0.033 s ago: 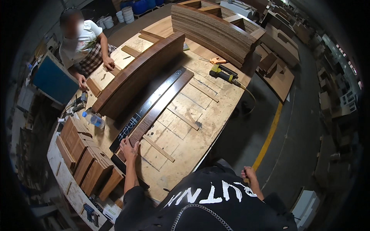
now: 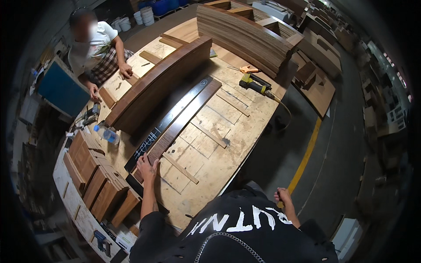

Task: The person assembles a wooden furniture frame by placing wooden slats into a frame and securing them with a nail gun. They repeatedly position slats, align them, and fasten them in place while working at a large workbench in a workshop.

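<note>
At far left, wood blocks (image 2: 96, 179) stand packed on edge, presumably to save working space; they are flat-faced and reddish brown. A clear plastic bottle (image 2: 107, 135) is beside them. A co-worker's hand (image 2: 126, 70) is at small wood pieces across the bench (image 2: 228, 149). The tall panel (image 2: 164, 81), dark and smooth-faced, stands on edge.

The left hand (image 2: 148, 167) is at the near end of the brown strip (image 2: 182, 120), which lies lengthwise on the bench, just right of the black strip (image 2: 170, 116). Its grip pinches the width, fingers at the left edge, thumb at the right, apparently to steady it. The brown strip is long, straight, glossy and grained.

Pale slats (image 2: 208, 134) lie apart on the scuffed plywood-like top, possibly as spacers. Thick boards (image 2: 241, 44) are stacked flat behind. The yellow-black nail gun (image 2: 253, 84) lies near the right edge, seemingly parked within reach. The right hand (image 2: 284, 196) hangs clear of the bench, fingers curled; I cannot tell whether its grip encloses anything.
</note>
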A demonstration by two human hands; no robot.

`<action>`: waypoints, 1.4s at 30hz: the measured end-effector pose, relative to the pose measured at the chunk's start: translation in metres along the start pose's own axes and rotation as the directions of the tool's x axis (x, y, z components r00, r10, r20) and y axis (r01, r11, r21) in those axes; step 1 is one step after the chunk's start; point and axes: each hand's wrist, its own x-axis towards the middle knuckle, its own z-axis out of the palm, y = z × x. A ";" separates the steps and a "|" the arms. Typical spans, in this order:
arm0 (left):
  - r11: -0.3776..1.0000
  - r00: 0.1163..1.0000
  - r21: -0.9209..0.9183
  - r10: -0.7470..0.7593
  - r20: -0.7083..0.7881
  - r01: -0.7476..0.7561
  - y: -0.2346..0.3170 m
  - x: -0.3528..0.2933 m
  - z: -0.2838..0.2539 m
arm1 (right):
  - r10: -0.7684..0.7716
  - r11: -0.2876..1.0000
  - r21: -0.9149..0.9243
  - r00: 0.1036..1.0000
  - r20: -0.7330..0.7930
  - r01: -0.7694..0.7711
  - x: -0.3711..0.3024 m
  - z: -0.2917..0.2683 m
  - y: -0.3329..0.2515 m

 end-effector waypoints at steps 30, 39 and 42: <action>0.995 0.996 0.080 -0.054 -0.075 0.060 -0.012 -0.016 0.033 | -0.030 0.965 -0.249 0.981 0.194 0.079 0.013 0.005 0.023; 1.000 0.999 -0.014 -0.014 -0.042 0.013 -0.004 -0.064 -0.118 | -0.185 0.907 -0.313 0.935 0.303 0.281 0.045 0.020 0.066; 0.981 0.914 0.086 -0.192 0.357 0.173 -0.045 -0.103 -0.172 | -0.282 0.886 -0.226 0.857 0.432 0.405 0.058 0.024 0.072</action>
